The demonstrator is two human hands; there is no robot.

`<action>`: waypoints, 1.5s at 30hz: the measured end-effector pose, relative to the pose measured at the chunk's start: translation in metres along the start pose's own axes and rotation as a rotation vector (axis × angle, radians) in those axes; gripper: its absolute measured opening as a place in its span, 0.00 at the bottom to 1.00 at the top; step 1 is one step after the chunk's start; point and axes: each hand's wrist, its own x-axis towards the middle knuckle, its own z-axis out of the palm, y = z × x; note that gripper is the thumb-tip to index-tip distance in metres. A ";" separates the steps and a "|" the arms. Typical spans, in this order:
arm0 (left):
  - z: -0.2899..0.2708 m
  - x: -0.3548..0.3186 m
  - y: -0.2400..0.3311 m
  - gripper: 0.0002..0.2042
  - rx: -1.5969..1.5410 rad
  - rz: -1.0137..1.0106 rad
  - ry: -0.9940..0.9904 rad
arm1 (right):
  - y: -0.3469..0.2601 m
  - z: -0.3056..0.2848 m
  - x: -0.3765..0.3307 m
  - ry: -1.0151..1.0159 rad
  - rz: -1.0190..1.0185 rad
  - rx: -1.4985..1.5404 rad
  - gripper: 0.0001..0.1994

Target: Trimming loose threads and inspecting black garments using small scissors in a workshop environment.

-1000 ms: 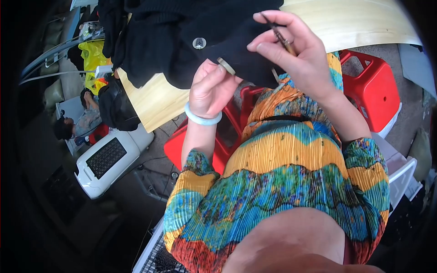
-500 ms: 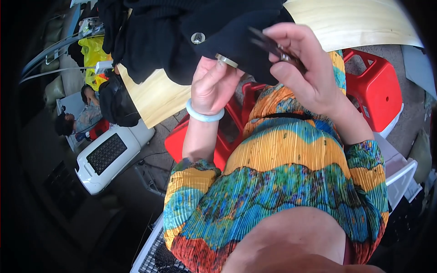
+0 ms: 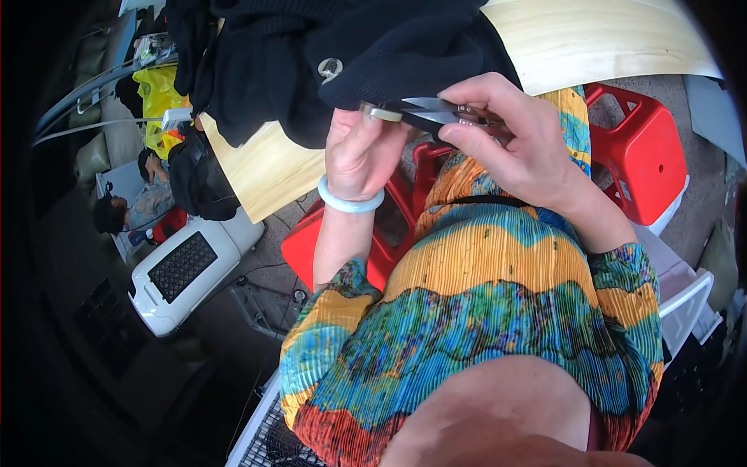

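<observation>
A black knitted garment is spread over the table and hangs past its near edge. My left hand is closed, pinching a large pale round button at the garment's edge between thumb and fingers. From the right, my right hand grips small thread snips. Their two pointed blades are apart and reach the right side of the pinched button. Whether any thread lies between them is too small to tell. Farther off on the cloth sits another round button.
The pale wooden tabletop shows at left and far right. Red plastic stools stand at the right and under the table edge. At left are a white machine housing, a yellow plastic bag and another person farther away.
My right hand has brought the snips down and left, so the blades now meet the pinched button. The garment and its other button have shifted slightly.
</observation>
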 end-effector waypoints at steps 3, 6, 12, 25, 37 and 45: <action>-0.001 0.000 0.001 0.19 0.006 0.008 -0.062 | 0.000 0.001 0.001 0.038 -0.064 -0.025 0.11; 0.002 0.000 0.000 0.20 0.041 0.008 -0.003 | 0.000 0.001 0.002 0.056 -0.086 -0.079 0.11; 0.002 0.000 -0.001 0.20 0.096 0.018 0.036 | 0.000 0.002 0.002 0.071 -0.081 -0.122 0.11; -0.001 0.002 0.001 0.19 0.047 0.011 0.030 | 0.009 0.007 0.002 0.176 -0.205 -0.169 0.12; 0.005 0.001 0.002 0.17 0.003 -0.117 -0.052 | 0.009 -0.003 0.024 0.039 -0.352 -0.242 0.13; 0.002 -0.001 0.005 0.10 0.074 -0.196 0.090 | 0.018 -0.003 0.034 0.083 -0.520 -0.398 0.08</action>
